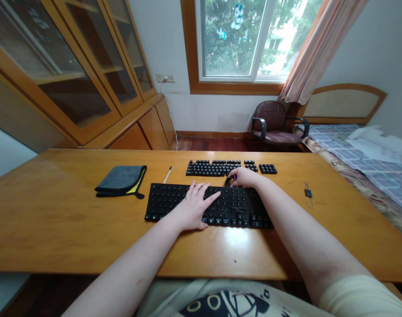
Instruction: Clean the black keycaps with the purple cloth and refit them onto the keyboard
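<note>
A black keyboard (171, 198) lies before me, its keycaps gone from most rows and still on along the near edge. My left hand (196, 207) rests on its middle, fingers spread, thumb near the front edge. Just behind the keyboard, my right hand (243, 177) has its fingers closed on a coiled black cable (228, 181) with a bit of purple showing. Part of the coil is hidden by the fingers, and my right forearm covers the keyboard's right end. Loose black keycaps (214, 167) stand in keyboard order farther back.
On the wooden desk (72, 237), a folded grey cloth (120, 178) with yellow lining lies left, beside a thin white stick with a dark tip (168, 174). A wire keycap puller (308, 193) lies right. Beyond the desk are a chair (270, 119) and a bed (340, 145).
</note>
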`<move>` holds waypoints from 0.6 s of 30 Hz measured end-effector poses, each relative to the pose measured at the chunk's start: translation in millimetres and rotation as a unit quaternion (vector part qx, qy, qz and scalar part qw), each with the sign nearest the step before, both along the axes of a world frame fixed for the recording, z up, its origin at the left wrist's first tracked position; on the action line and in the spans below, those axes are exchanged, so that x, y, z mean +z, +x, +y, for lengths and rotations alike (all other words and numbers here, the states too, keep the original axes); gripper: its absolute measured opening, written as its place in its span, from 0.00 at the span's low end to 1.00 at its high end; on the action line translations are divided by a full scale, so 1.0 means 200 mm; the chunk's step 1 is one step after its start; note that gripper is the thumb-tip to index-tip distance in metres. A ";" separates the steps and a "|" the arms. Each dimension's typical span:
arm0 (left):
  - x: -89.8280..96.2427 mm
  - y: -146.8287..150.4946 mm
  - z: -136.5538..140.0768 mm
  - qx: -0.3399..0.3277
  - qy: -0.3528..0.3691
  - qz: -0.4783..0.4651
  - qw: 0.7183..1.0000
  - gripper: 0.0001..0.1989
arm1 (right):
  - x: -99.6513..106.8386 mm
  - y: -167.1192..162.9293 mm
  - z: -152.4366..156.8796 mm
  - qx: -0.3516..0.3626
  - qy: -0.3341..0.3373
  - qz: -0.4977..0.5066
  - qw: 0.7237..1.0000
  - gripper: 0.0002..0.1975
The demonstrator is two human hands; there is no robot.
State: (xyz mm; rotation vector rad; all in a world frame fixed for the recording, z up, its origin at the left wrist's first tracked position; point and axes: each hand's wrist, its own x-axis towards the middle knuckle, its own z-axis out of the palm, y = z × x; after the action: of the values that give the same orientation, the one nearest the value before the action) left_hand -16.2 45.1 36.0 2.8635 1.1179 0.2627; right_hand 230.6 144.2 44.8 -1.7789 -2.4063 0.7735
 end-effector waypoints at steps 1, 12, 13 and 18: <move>0.00 0.00 0.00 0.000 -0.002 -0.001 1.000 0.54 | -0.01 -0.01 0.00 0.016 -0.014 0.010 1.000 0.19; -0.06 -0.02 0.09 -0.010 -0.072 0.012 0.997 0.59 | -0.07 0.00 -0.02 -0.005 -0.083 0.073 0.994 0.20; -0.07 -0.02 0.10 -0.007 -0.078 0.013 0.997 0.59 | -0.07 0.00 -0.02 0.004 -0.040 0.052 0.998 0.20; -0.10 -0.01 0.15 0.002 -0.096 0.005 0.995 0.57 | -0.05 0.09 0.00 -0.097 0.178 0.015 0.979 0.18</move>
State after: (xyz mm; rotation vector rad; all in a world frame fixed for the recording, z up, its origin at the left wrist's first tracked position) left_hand -18.2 74.3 16.5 2.6979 1.0876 0.1331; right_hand 249.4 144.0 34.5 -1.7987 -2.1409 0.3212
